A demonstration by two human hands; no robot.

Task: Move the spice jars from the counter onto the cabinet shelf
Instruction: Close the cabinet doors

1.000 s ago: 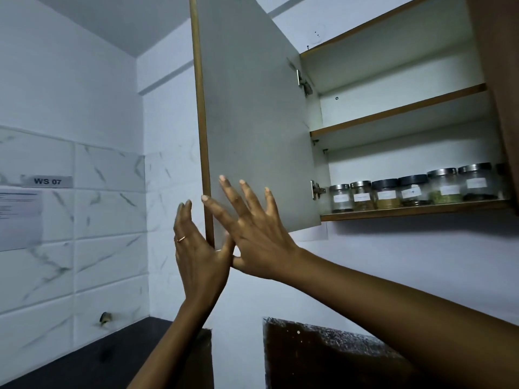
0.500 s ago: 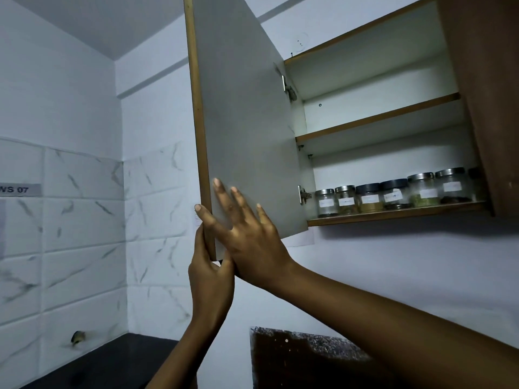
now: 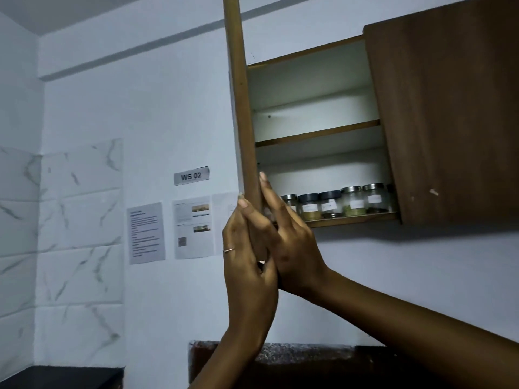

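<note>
Several glass spice jars (image 3: 331, 204) with metal and dark lids stand in a row on the bottom cabinet shelf (image 3: 354, 219). The left cabinet door (image 3: 243, 108) is seen edge-on, partly swung toward the cabinet. My left hand (image 3: 247, 265) grips the door's lower edge from the left, fingers wrapped on it. My right hand (image 3: 286, 240) lies flat against the door's right side, fingers stretched upward. The leftmost jars are partly hidden behind my right hand.
The right cabinet door (image 3: 449, 122) is closed. The upper shelf (image 3: 317, 134) holds nothing visible. Paper sheets (image 3: 192, 227) and a "WS 02" label (image 3: 191, 176) hang on the wall. A dark counter (image 3: 280, 360) runs below; marble tiles cover the left wall.
The door has swung from wide open to nearly edge-on toward the cabinet. Both hands moved right with it, and my view turned right.
</note>
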